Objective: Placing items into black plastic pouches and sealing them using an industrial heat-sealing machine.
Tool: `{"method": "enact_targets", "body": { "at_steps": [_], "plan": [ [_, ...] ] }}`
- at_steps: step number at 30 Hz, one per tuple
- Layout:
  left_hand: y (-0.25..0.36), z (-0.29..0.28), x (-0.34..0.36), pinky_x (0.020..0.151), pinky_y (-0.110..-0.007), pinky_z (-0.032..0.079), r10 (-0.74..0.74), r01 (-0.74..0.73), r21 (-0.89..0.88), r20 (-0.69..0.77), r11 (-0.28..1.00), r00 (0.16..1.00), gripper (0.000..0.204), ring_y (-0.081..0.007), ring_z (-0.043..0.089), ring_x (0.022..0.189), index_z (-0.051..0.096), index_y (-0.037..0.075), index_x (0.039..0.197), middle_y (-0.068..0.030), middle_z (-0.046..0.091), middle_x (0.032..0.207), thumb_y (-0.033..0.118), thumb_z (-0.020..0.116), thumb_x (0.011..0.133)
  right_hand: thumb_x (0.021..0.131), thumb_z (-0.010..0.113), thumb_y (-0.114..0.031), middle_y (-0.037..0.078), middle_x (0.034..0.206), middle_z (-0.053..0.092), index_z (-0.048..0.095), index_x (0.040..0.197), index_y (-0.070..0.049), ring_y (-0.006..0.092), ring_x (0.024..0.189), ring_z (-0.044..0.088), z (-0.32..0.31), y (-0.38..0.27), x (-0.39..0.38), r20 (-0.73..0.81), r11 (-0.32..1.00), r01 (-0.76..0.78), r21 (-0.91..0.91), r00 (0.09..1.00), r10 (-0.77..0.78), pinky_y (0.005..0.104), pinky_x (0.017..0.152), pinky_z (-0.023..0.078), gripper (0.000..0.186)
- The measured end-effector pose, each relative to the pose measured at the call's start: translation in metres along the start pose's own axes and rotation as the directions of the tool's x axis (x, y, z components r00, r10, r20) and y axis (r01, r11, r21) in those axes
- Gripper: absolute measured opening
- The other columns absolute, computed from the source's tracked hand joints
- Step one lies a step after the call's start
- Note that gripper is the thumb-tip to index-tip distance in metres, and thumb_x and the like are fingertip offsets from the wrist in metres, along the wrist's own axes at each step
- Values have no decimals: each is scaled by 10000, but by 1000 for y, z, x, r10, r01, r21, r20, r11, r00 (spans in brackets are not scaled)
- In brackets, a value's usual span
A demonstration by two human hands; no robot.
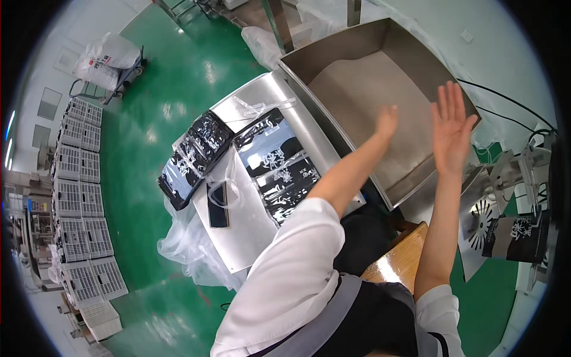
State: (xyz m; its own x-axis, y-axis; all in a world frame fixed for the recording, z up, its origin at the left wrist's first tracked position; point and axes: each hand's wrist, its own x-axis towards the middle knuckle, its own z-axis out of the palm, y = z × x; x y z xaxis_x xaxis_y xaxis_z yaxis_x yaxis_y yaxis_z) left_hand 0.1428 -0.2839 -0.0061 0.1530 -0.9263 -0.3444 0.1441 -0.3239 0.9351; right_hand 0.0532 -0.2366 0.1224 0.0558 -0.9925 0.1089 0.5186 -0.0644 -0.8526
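Observation:
My left hand [386, 122] is over the large metal tray [330, 58], seen edge-on with its fingers held up and nothing in it. Close to the tray's right side, my right hand [452, 134] is open, palm showing and fingers stretched, also holding nothing. A smooth beige-grey surface [380, 83] covers the tray's bottom; whether it is bare metal or a layer of something, I cannot tell. Left of the tray, a steel table carries a stack of glossy black printed pouches [199, 154] and another stack of black pouches [279, 163].
A phone [217, 205] and clear plastic strips [223, 184] lie on the steel table [238, 244]. A machine on the right holds a black pouch [516, 238]. A wooden stool [398, 256] is below me. Stacked white crates [83, 196] and a loaded trolley [113, 62] stand far left.

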Motion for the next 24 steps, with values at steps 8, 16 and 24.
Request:
{"method": "enact_targets", "body": {
  "at_steps": [8,16,24],
  "plan": [
    [42,-15,-116,966,-380,379,384,81,-862,305,501,872,626,-282,438,1201,387,31,1314,-135,479,1276,494,436,895,915,410,-274,106,1258,513,503,1217,-15,257,1214,423,-150,96,55,411,-135,440,-888,890,195,374,1015,290,408],
    [-81,-175,-229,1032,-495,256,358,190,943,-284,275,890,798,-365,328,1261,397,-102,1215,-257,367,1321,455,667,712,869,551,-131,92,837,659,615,1000,29,130,715,624,-133,74,-12,169,491,78,-868,975,145,240,685,468,216],
    [-118,-216,-255,742,-391,466,508,-84,966,-54,245,860,186,-304,583,853,603,5,791,-131,618,857,191,592,798,878,541,-114,85,869,663,626,977,26,126,716,618,-60,42,-84,214,582,67,-811,959,188,246,695,466,192]
  ]
}}
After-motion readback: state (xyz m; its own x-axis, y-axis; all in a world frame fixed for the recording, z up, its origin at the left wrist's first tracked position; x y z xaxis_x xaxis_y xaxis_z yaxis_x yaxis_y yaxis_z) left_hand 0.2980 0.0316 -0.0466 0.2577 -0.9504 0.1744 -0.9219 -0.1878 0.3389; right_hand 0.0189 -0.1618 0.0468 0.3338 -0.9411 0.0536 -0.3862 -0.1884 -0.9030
